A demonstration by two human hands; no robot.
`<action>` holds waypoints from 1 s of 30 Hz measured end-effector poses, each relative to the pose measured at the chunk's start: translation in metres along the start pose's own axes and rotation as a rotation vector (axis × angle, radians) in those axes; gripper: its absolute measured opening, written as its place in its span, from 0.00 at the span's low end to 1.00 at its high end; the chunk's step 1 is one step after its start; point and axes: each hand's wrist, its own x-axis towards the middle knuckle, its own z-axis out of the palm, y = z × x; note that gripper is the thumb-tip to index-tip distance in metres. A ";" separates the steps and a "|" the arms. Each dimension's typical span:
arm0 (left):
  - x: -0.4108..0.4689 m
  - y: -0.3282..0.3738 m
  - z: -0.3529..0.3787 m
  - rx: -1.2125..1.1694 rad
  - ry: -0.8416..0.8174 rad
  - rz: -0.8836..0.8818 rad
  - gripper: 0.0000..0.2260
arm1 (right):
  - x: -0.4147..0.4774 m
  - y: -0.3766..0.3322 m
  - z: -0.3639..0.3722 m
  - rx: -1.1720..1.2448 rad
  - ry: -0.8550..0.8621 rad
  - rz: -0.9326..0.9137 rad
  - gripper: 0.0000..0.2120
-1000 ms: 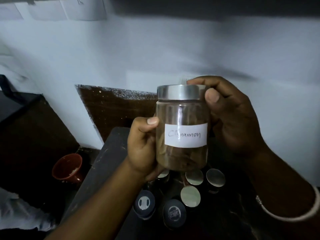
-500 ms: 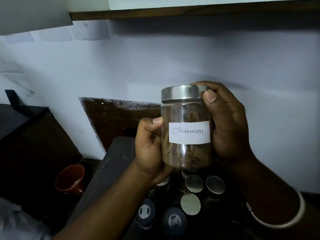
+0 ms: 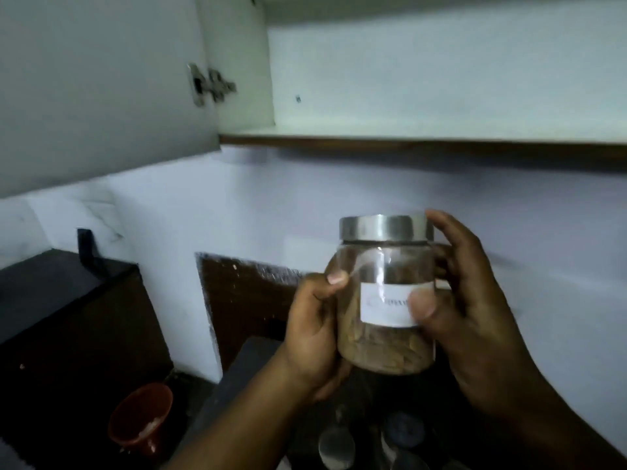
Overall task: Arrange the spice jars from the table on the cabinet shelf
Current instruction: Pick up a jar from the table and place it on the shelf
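Two hands hold one clear spice jar upright: left hand wrapped round its lower side, right hand gripping lid and label. It sits well below the open cabinet shelf, above other jars on the desk.

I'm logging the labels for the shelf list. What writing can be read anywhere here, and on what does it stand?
White label on the held jar: handwriting, too blurred to read, and partly covered by the right thumb.
Dark jar lids on the table: markings too blurred to read.
No other text.
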 end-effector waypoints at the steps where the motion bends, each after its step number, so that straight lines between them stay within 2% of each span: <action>1: 0.009 0.012 0.002 0.043 -0.044 0.038 0.37 | 0.011 -0.008 0.001 -0.038 -0.035 -0.013 0.43; 5: 0.047 0.047 0.007 0.136 -0.078 0.171 0.36 | 0.056 -0.036 0.010 -0.204 -0.033 -0.098 0.42; 7: 0.077 0.070 0.001 0.227 -0.050 0.267 0.23 | 0.089 -0.051 0.019 -0.204 -0.028 -0.169 0.37; 8: 0.092 0.086 0.000 0.284 -0.016 0.315 0.20 | 0.107 -0.057 0.023 -0.164 -0.043 -0.192 0.34; 12: 0.163 0.151 -0.026 0.563 0.169 0.397 0.25 | 0.197 -0.060 0.044 -0.046 -0.008 -0.124 0.26; 14: 0.195 0.172 -0.061 0.860 0.334 0.421 0.22 | 0.247 -0.052 0.054 -0.122 0.029 -0.107 0.29; 16: 0.220 0.185 -0.106 1.443 0.442 0.423 0.17 | 0.296 -0.041 0.067 -0.226 0.045 -0.072 0.37; 18: 0.235 0.187 -0.140 1.981 0.396 0.322 0.16 | 0.340 -0.028 0.079 -0.301 0.055 -0.002 0.41; 19: 0.242 0.185 -0.153 2.104 0.352 0.289 0.18 | 0.361 -0.020 0.083 -0.318 0.057 0.044 0.40; 21: 0.254 0.173 -0.172 2.202 0.331 0.327 0.21 | 0.400 0.000 0.093 -0.344 0.063 0.126 0.37; 26: 0.263 0.155 -0.193 2.247 0.436 0.614 0.28 | 0.470 0.057 0.121 -0.376 0.058 0.181 0.32; 30: 0.269 0.151 -0.199 2.237 0.478 0.747 0.28 | 0.508 0.097 0.149 -0.431 0.026 0.224 0.31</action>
